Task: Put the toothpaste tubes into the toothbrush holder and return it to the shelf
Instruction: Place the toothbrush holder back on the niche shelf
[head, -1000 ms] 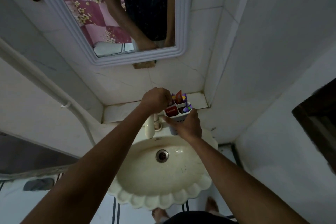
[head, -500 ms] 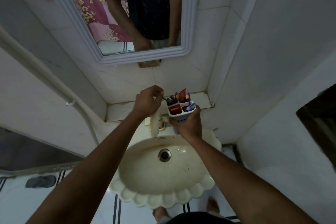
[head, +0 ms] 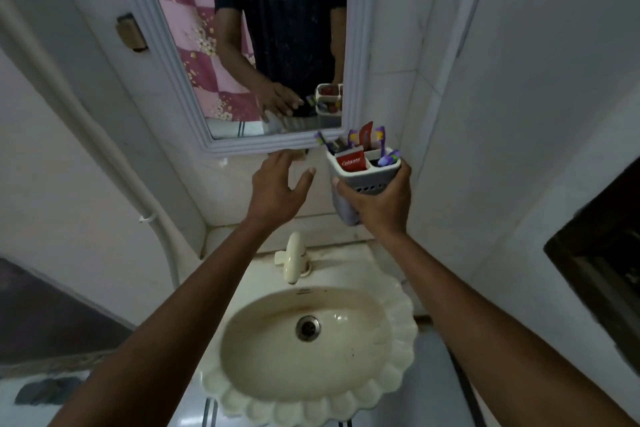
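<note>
My right hand (head: 379, 199) grips a white toothbrush holder (head: 367, 180) from below and holds it up in front of the tiled wall, just under the mirror's right corner. A red toothpaste tube (head: 350, 162) stands in its front compartment, and a second red tube (head: 365, 138) sticks up at the back among purple toothbrushes (head: 387, 158). My left hand (head: 278, 189) hovers to the left of the holder, fingers spread, holding nothing. The tiled shelf (head: 249, 234) lies below both hands, behind the sink.
A cream sink (head: 349, 374) with a drain (head: 307, 328) and a white tap (head: 293, 262) sits below. A framed mirror (head: 194, 97) hangs above and reflects me. A white pipe (head: 152, 218) runs down the left wall. A dark opening (head: 602, 260) is at the right.
My right hand has lifted the holder up from near the shelf toward the mirror. My left hand has let go of the holder's contents and opened. The camera has tilted upward.
</note>
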{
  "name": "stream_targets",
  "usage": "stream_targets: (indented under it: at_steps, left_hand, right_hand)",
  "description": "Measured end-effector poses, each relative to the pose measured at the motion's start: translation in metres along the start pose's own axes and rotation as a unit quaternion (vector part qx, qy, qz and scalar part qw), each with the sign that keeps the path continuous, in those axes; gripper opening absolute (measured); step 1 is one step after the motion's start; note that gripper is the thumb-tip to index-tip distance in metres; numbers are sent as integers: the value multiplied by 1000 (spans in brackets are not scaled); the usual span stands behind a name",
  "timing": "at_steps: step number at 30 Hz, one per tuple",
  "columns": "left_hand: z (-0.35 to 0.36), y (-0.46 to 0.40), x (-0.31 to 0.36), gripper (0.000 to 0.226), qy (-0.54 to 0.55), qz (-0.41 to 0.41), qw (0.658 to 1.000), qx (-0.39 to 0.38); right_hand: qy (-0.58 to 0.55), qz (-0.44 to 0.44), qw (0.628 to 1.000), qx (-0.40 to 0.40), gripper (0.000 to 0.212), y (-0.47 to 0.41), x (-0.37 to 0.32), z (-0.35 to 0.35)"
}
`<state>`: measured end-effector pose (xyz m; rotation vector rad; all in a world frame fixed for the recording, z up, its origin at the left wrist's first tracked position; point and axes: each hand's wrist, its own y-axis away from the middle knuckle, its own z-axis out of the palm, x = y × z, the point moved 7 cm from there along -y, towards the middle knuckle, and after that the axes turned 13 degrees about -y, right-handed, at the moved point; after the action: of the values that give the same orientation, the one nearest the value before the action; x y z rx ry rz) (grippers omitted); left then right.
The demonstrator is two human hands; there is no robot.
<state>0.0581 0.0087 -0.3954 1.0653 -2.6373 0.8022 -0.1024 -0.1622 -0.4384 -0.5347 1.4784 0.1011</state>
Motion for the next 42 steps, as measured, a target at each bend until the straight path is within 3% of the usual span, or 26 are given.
stream_targets:
  at_steps: [6, 13, 29, 35, 40, 42]
  left_hand:
    - [-92, -43, 55, 51, 8, 65, 993, 103]
    - [-225, -93, 123, 48, -1, 150, 958, 245]
    - [-434, -173, 240, 51, -54, 197, 880, 429]
    - [-439, -231, 241, 57, -97, 167, 889, 414]
    - [-411, -272, 222, 66, -101, 129, 931, 328]
    - [-398, -278, 215, 70, -148, 121, 928, 321]
  right_hand:
    - [-37, -116, 992, 22, 117, -42, -119, -20]
    - [-100, -229, 967, 54, 113, -75, -279, -47]
    - [-147, -365, 915, 93, 110, -122, -571, -86]
    - [-131, -373, 910, 127, 111, -151, -619, -69]
    - [-94, -357, 919, 139, 115, -180, -610, -44]
    - [-89, -358, 918, 144, 115, -190, -601, -38]
